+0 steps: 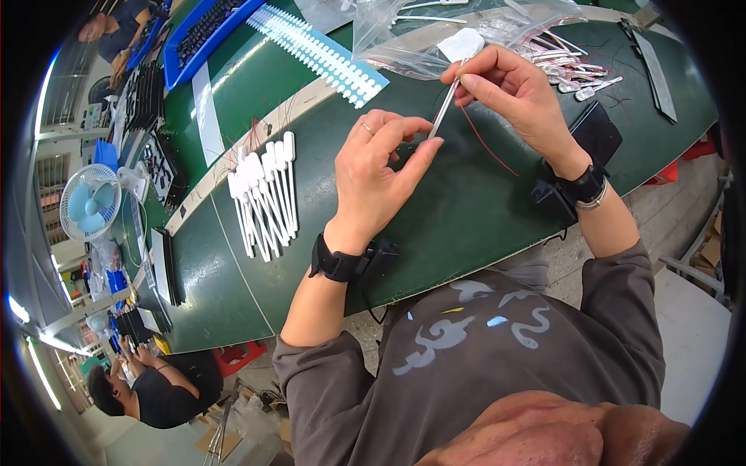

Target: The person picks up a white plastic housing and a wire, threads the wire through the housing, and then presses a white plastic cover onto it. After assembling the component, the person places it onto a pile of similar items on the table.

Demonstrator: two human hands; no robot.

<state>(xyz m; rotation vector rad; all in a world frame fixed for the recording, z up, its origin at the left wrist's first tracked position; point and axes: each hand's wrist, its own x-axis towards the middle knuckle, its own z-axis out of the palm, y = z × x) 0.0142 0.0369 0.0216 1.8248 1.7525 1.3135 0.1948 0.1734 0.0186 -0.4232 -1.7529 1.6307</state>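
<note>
Between my two hands a thin white stick point(444, 113) is held at a slant above the green table. My left hand point(377, 167) pinches its lower end between thumb and forefinger. Higher up, the fingers of my right hand point(509, 97) are closed around its upper end. A red wire point(488, 144) hangs down from beside the right fingers. Just beyond them is a white flat piece point(461, 45); whether it joins the stick I cannot tell. To the left lies a bunch of white sticks with wider white heads point(264, 190), thin dark red wires at their far ends.
Clear plastic bags point(404, 39) and a pile of wired clear-ended pieces point(579, 74) lie at the far right. A light-blue sheet of white stickers point(330, 62) and a blue tray of small dark parts point(198, 46) are farther left. A black box point(594, 132) sits by my right wrist.
</note>
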